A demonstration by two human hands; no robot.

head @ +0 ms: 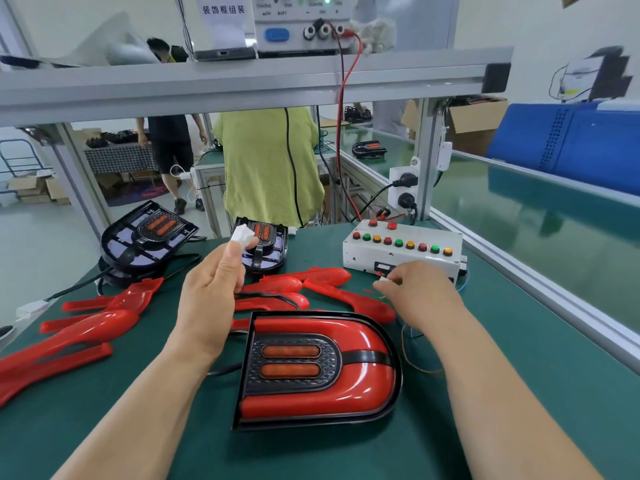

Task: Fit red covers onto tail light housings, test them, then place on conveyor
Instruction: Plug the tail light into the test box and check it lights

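From the head view, the assembled tail light (pixel 318 368) lies flat on the green desk (pixel 519 393), near its front edge and between the two forearms. Its red cover is already seated in the black housing. Its long axis runs left to right, with the rounded end towards the conveyor (pixel 554 209) that runs along the desk's right edge. The left hand (pixel 211 292) is raised above the middle of the desk, thumb and fingers curled round a white plug (pixel 243 234) held up at the fingertips. The right hand (pixel 415 299) reaches to the front face of the test box (pixel 401 251) at the far right of the desk, its fingertips closed in a narrow pinch on a small white connector (pixel 384 279). I judge this to be the testing step, and the coming move turns on bringing those two white pieces together. The plug sits up and to the left of the connector, well apart from it, so the left hand has the longer way to travel. The right hand is the nearer one to both box and conveyor. Loose red covers (pixel 97 317) lie spread across the left and middle of the desk, and bare housings (pixel 149 233) stand at its far left edge. A black lead shows beneath the light's left side, but I cannot tell whether it ends in the plug.
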